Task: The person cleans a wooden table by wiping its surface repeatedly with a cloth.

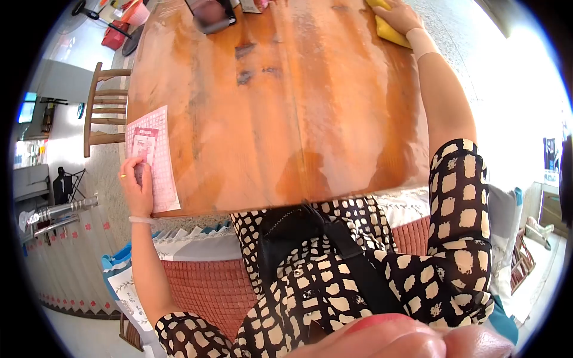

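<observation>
At the far right edge of the counter (239,149), my right hand (404,17) closes its fingers on a yellow cloth (391,34), wiping seemingly part-done, what's left unclear, while my left hand (137,190) rests half-curled, its hold uncertain, on pink paper (165,170) leftward.

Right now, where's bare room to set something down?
Bare: the middle of the table, between the pink sheet under the left hand and the yellow cloth under the right hand. Crowded: the far edge, around the dark device.
</observation>
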The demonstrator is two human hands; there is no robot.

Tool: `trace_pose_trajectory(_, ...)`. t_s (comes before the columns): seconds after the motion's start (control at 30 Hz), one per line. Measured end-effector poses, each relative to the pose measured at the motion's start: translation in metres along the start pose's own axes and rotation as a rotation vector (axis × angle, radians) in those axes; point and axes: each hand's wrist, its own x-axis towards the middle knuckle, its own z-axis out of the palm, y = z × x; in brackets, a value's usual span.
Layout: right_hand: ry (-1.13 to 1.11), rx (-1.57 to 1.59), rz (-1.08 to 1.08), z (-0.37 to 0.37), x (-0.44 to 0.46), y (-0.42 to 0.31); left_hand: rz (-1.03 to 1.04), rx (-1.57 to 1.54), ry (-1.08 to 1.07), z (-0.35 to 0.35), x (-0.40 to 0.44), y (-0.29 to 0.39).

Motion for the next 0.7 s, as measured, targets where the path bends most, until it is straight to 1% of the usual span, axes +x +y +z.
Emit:
trace_pose_trajectory(0.07, 0.056, -0.050, -0.180, 0.003, -0.028, 0.006, 0.032, 0.006, 0.009, 0.002, 0.000, -0.008)
trace_pose_trajectory(0.17, -0.032, -0.075, -0.140, -0.030, -0.095, -0.016, 0.080, -0.019, 0.030, 0.007, 0.003, -0.018)
trace_pose_trajectory(0.27, -0.002, -0.030, -0.312, -0.047, -0.164, -0.021, 0.115, -0.003, 0.039, 0.008, 0.004, -0.019)
trace_pose_trajectory(0.3, 0.013, 0.062, -0.374, -0.053, -0.187, -0.023, 0.127, 0.012, 0.043, 0.008, 0.004, -0.020)
trace_pose_trajectory(0.4, 0.128, -0.002, -0.174, -0.051, -0.256, -0.020, 0.135, 0.022, 0.042, 0.008, 0.004, -0.023)
trace_pose_trajectory(0.5, 0.224, -0.017, -0.184, -0.058, -0.294, -0.023, 0.140, 0.004, 0.048, 0.011, 0.005, -0.024)
trace_pose_trajectory(0.7, 0.252, -0.146, -0.035, -0.055, -0.311, -0.044, 0.129, 0.115, 0.051, 0.007, 0.004, -0.013)
